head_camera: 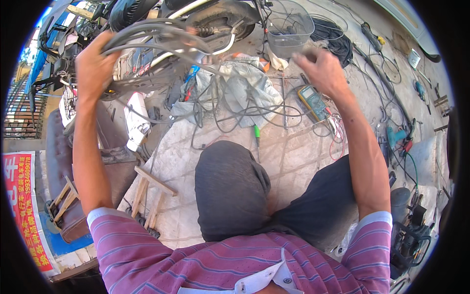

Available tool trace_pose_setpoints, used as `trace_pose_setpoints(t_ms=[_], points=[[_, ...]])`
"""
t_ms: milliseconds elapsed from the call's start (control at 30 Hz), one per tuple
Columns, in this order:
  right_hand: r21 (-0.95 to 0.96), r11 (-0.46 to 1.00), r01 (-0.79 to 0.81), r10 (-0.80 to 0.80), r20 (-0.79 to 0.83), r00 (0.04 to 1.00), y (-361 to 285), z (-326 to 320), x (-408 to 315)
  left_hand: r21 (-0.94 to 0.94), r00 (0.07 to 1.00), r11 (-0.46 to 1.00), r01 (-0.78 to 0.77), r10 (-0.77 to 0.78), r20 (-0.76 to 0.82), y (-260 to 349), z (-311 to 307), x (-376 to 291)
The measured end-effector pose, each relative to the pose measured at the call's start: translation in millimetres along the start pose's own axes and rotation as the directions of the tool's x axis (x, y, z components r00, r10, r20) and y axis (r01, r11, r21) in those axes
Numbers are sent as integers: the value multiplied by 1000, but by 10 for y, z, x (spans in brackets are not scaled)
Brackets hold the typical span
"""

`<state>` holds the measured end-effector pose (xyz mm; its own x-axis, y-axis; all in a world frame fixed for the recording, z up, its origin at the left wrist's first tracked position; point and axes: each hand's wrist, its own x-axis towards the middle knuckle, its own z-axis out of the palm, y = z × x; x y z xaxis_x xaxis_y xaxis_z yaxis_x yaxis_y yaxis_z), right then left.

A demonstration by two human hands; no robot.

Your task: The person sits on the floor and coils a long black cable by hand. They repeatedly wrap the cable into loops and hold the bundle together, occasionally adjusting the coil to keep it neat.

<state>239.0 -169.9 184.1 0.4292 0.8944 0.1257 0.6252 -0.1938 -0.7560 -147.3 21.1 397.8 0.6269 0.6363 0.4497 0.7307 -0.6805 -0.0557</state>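
My left hand (96,68) is raised at the upper left and grips a loose coil of grey cable (158,27), blurred by motion. Its loops hang toward the middle, and more cable (253,110) trails over a crumpled grey sheet (248,86) on the ground. At the upper right is my right hand (321,70), its fingers curled and blurred; whether anything is pinched in them is unclear. Just below it lies a green multimeter with a yellow edge (313,102), with red leads. A green-handled screwdriver (256,133) points toward my knees.
Ahead stand a scooter frame with white tubes (227,42) and a wire-mesh basket (290,36). Wooden stool legs (154,183) and a brown padded seat (60,154) are on my left. Teal power tools (396,136) and cords lie on the right.
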Motion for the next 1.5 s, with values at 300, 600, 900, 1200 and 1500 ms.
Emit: trace_pose_setpoints(t_ms=[300,600,900,1200,1500], points=[[379,924,56,-156,237,959,-920,-462,-260,-216,708,688,-693,706,-24,1800,762,629],[456,890,-4,-48,103,993,-494,-423,-398,-379,716,615,-691,511,-476,2287,1382,640],[295,941,-165,171,7,985,-264,-576,-223,-866,924,350,357,-266,274,1809,2478,-466],[278,959,-53,91,-125,988,-30,-482,-148,-221,362,729,648,-40,931,2064,3981,-1415],[157,986,-50,69,-118,991,131,-519,-113,-433,543,416,800,-192,818,1525,3897,-1584]])
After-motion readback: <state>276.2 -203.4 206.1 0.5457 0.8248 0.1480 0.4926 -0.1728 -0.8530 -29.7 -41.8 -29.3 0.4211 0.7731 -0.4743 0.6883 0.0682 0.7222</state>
